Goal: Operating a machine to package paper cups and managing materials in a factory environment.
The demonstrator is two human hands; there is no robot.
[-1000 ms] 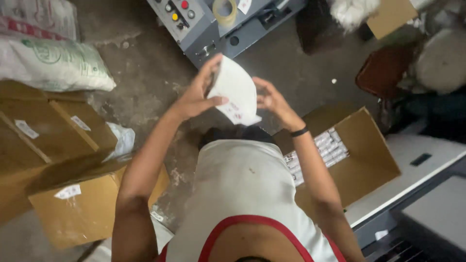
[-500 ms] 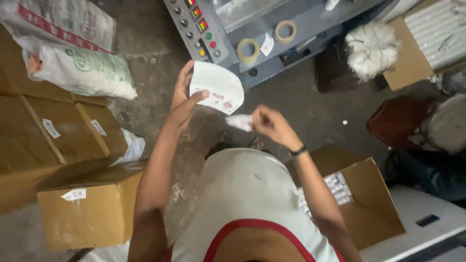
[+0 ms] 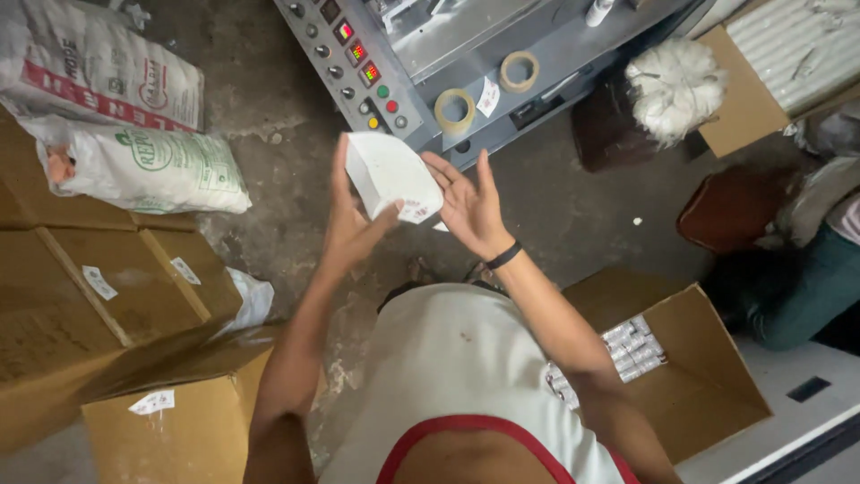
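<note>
Bare floor (image 3: 573, 215) ahead; grey machine (image 3: 466, 54) blocks beyond, cardboard boxes (image 3: 107, 305) flank.

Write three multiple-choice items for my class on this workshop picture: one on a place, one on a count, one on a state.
1. Where do the tape rolls lie?
A. on the grey machine
B. inside the open carton
C. on the printed sacks

2. How many tape rolls are there?
A. one
B. two
C. four

3. How is the white stack of cards held?
A. lying flat on the floor
B. pinched by the right hand alone
C. gripped by the left hand, with the right hand open beside it

Answers:
1 A, both rings rest on the machine's sloping top near the button panel.
2 B, two rings show side by side.
3 C, the left thumb and fingers clasp the stack, while the right hand's fingers are spread.
</note>
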